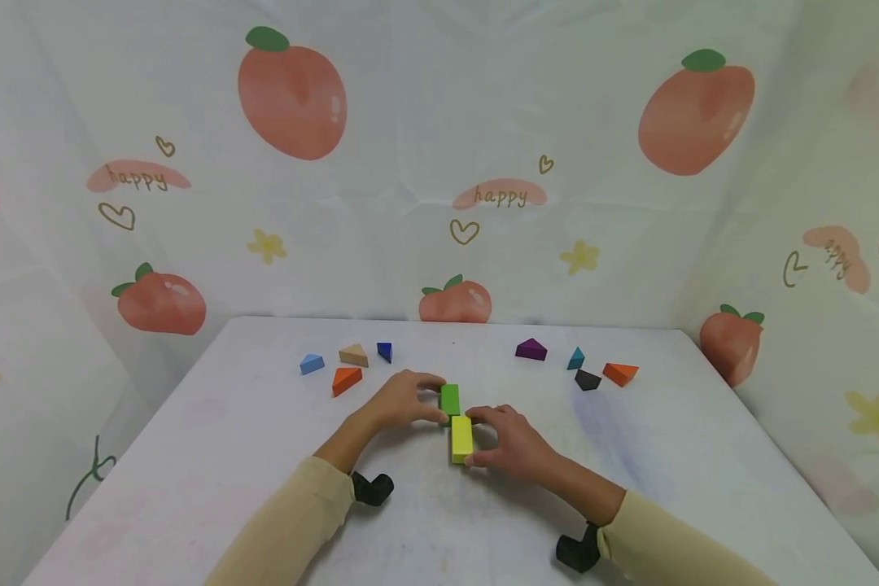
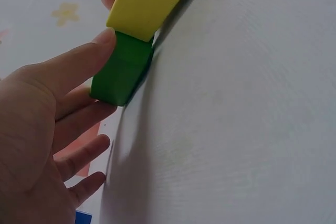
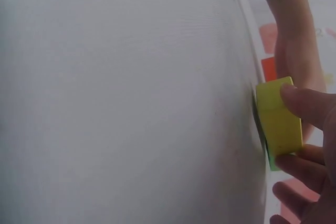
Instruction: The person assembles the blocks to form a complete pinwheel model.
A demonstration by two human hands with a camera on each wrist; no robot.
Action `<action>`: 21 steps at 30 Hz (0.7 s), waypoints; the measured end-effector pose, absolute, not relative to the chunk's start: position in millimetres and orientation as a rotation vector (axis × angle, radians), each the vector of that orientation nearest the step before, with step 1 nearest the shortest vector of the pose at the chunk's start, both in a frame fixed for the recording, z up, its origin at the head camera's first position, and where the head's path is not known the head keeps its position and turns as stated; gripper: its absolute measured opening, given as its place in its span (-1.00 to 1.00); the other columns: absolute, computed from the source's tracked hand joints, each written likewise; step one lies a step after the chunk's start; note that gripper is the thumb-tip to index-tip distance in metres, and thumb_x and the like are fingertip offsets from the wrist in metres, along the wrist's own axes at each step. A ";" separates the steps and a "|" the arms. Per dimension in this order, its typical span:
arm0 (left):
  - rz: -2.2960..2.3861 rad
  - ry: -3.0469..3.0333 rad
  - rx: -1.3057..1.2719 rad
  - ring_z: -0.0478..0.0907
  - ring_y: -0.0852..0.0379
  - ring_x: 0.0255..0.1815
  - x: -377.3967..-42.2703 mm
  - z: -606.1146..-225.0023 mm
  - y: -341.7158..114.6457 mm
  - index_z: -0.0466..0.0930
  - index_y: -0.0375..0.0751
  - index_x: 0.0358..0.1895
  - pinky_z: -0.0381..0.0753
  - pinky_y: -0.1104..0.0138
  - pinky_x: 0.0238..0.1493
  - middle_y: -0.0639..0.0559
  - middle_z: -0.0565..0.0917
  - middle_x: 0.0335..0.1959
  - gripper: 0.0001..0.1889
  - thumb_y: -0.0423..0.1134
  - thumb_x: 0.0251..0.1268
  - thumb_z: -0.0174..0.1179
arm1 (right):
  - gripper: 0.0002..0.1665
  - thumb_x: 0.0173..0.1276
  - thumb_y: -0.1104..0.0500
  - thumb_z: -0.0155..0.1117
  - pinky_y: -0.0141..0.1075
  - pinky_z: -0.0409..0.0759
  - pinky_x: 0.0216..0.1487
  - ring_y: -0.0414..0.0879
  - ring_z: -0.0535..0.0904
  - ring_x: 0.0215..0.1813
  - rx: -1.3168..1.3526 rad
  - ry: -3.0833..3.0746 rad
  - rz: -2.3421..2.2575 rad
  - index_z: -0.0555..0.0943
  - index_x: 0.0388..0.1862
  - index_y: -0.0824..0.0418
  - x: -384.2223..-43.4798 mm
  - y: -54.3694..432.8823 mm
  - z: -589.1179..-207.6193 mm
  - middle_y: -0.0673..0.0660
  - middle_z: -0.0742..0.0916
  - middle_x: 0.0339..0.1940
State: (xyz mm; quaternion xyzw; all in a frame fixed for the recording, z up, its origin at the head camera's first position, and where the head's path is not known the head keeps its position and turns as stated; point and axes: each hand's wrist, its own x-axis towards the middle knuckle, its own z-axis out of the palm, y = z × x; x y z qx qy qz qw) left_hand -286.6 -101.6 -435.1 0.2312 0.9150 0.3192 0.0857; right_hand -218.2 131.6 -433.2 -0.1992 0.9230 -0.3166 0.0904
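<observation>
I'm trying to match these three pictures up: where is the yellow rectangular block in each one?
Head: the yellow rectangular block is below the centre, slightly right.
Left wrist: at the top, near the middle, cut off by the edge.
Right wrist: toward the right edge, about mid-height.
Shared landmark: the green rectangular block next to it, only a sliver in the right wrist view.

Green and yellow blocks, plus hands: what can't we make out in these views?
- Green block, right wrist view: all but a sliver hidden behind the yellow block.
- Yellow block, left wrist view: far end cut off by the top edge.
- Right hand, left wrist view: mostly hidden behind the yellow block or cut off by the top edge.
- Both blocks' undersides: face the table, unseen.
</observation>
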 end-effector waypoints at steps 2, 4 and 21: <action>0.944 2.730 0.691 0.41 0.00 0.25 -286.5 -437.0 -101.7 0.56 -0.03 0.24 0.31 -0.04 0.30 0.08 0.63 0.12 -0.35 0.07 0.04 0.45 | -0.20 0.08 -0.07 0.55 0.02 0.53 0.13 0.06 0.44 0.17 -0.582 2.731 -0.939 0.50 0.30 0.08 -219.0 131.1 -434.9 0.05 0.58 0.16; 0.944 2.726 0.696 0.41 0.00 0.25 -286.5 -438.9 -101.9 0.55 -0.03 0.25 0.30 -0.04 0.30 0.08 0.62 0.13 -0.35 0.06 0.04 0.45 | -0.20 0.08 -0.07 0.55 0.02 0.52 0.14 0.05 0.44 0.18 -0.573 2.720 -0.935 0.50 0.30 0.08 -219.6 131.0 -436.8 0.05 0.58 0.16; 1.071 2.674 0.666 0.41 0.00 0.26 -283.6 -439.6 -102.6 0.56 -0.02 0.23 0.28 -0.10 0.30 0.08 0.64 0.09 -0.44 0.04 0.15 0.38 | -0.17 0.15 0.00 0.51 0.12 0.39 0.27 0.11 0.37 0.36 -0.523 2.681 -0.991 0.42 0.38 0.16 -213.7 123.4 -435.5 0.10 0.54 0.30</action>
